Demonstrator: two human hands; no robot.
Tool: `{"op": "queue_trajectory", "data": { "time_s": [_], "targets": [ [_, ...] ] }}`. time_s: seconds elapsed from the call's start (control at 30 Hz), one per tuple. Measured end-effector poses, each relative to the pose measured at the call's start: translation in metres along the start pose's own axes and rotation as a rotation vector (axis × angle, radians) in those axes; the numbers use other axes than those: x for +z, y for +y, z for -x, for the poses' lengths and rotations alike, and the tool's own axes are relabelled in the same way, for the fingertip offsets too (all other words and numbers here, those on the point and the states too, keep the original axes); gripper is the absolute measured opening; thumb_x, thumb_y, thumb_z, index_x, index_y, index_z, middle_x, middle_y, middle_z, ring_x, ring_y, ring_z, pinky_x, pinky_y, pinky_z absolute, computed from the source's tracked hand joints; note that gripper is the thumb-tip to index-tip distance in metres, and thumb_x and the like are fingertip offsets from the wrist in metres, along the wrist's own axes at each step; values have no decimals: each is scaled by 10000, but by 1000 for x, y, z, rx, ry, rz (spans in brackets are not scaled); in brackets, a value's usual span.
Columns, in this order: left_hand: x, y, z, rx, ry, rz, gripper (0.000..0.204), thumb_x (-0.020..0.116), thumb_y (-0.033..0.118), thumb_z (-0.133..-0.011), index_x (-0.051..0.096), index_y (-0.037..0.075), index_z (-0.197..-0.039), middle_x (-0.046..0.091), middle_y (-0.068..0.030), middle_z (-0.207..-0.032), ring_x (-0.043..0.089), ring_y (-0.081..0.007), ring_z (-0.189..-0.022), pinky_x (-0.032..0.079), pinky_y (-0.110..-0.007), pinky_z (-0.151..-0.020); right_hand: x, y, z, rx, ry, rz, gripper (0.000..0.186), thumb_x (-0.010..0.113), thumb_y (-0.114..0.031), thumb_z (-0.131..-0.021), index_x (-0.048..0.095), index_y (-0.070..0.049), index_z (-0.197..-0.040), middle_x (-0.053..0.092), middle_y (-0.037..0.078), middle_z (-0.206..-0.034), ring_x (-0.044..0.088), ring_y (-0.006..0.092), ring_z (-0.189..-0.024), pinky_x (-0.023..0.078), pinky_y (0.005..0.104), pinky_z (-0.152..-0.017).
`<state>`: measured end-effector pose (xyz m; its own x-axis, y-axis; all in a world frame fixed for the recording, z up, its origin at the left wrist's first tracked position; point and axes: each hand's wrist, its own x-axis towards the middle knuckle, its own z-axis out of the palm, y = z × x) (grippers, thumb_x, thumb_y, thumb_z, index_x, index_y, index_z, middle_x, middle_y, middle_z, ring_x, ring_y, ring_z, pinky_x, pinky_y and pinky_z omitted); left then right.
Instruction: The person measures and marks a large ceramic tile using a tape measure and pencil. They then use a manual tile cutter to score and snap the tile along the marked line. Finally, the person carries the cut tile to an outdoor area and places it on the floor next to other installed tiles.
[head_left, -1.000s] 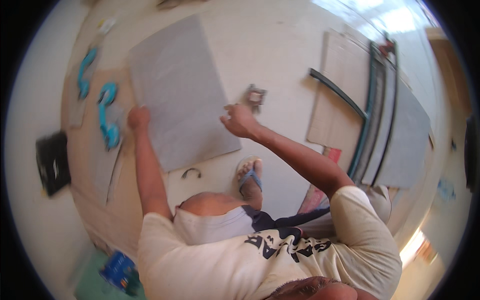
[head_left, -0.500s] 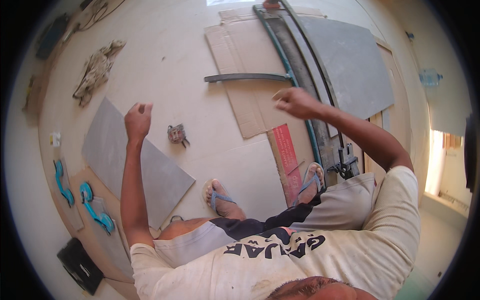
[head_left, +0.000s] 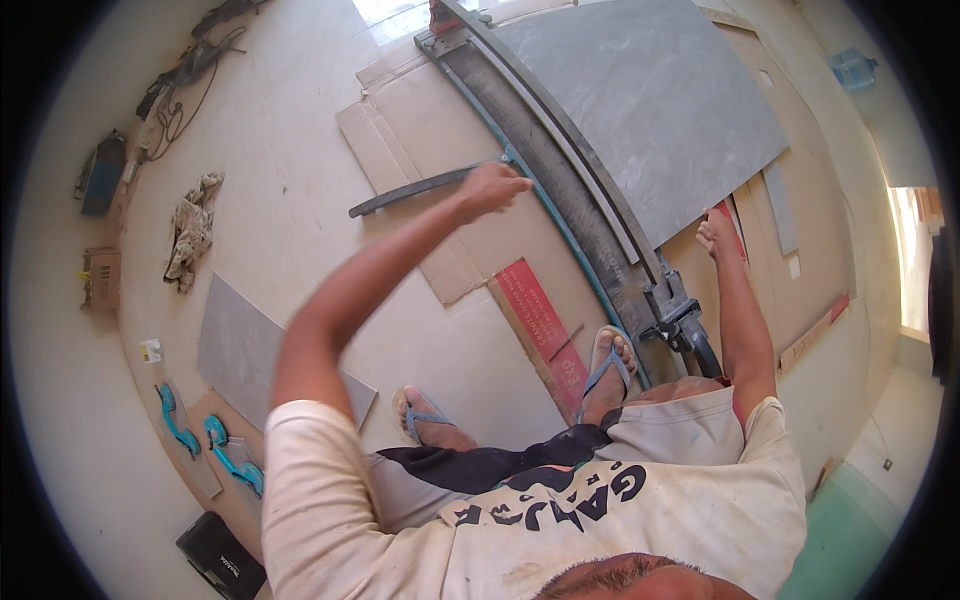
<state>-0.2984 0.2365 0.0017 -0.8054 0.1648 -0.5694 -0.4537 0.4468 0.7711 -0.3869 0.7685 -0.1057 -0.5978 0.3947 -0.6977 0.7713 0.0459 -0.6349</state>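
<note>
A long tile cutter (head_left: 560, 145) with a teal edge and dark rails runs away from me. My left hand (head_left: 494, 188) is over its left edge, beside the dark side arm (head_left: 425, 189). The fingers are bent together with nothing visible in them. To the cutter's right, a large grey tile (head_left: 650, 110) lies flat. My right hand (head_left: 714, 232) is closed at that tile's near edge; whether it grips the tile or something else is hidden. The cutter's black handle and carriage (head_left: 680, 325) sit at the near end, beside my right forearm.
Cardboard (head_left: 400, 150) with a red-printed strip (head_left: 540, 320) lies under the cutter. Another grey tile (head_left: 255, 335) rests at left, near teal suction lifters (head_left: 235, 458) and a black case (head_left: 220, 555). A crumpled cloth (head_left: 192, 230) and cabled tool (head_left: 185, 80) lie farther left.
My left hand has swung right to the cutter's left edge. My right hand has moved from over the cutter to the large tile's near edge. The view has shifted right.
</note>
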Motion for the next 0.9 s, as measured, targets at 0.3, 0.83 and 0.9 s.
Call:
{"op": "queue_trajectory", "data": {
  "time_s": [0.3,0.83,0.9],
  "targets": [
    [111,33,-79,-123,219,677,368,625,173,-892,569,-43,-1184,598,-149,-1118,604,-279,-997,524,-427,-845,54,13,28,79,-160,-375,514,473,-258,-961,357,-44,-1413,456,194,-1398,467,364,-1272,395,545,-1030],
    [98,37,-115,-209,438,837,278,496,147,-935,582,34,-1174,578,-72,-1010,581,-210,-886,513,-369,-780,53,14,41,56,-160,-443,420,359,-154,-987,362,-20,-1385,475,198,-1339,510,379,-1207,439,560,-997],
    [98,36,-117,-215,476,876,273,496,147,-935,587,27,-1163,583,-77,-979,586,-215,-872,520,-364,-772,50,15,41,79,-176,-446,422,360,-158,-988,357,-11,-1384,465,211,-1343,506,384,-1206,437,564,-1001]
  ]
}}
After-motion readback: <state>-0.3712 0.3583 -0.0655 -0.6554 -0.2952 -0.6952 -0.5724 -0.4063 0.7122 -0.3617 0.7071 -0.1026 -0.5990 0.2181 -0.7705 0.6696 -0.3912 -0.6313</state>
